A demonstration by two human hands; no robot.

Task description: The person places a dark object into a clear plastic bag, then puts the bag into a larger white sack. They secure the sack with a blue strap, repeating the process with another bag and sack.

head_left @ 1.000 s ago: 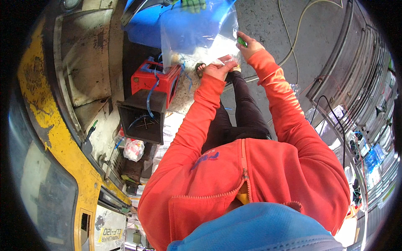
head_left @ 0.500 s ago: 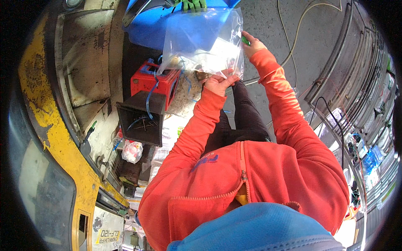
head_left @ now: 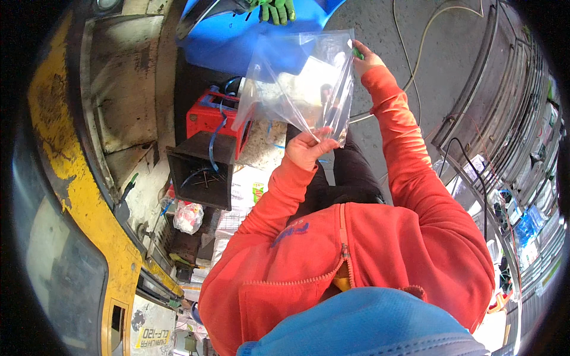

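A clear plastic bag [head_left: 297,83] is stretched out between my two hands, above my legs. My left hand [head_left: 306,151] pinches the bag's near edge between thumb and fingers. Farther off, my right hand [head_left: 366,59] grips the bag's far right corner. A small green thing [head_left: 357,54] shows at the fingers of that hand; its kind is too small to tell. Light shines through the bag, and I cannot make out anything inside it.
Beyond the bag stands a blue bin [head_left: 217,44], with green gloves [head_left: 277,12] at its top edge. Left are a red crate [head_left: 203,120], a black square container [head_left: 199,185] and a blue strap [head_left: 215,145]. A yellow machine frame [head_left: 98,228] lines the left; a pale hose [head_left: 417,53] crosses the floor.
My left hand has come nearer to my body, drawing the bag with it. The right hand has shifted slightly outward and away, so the bag is stretched more diagonally.
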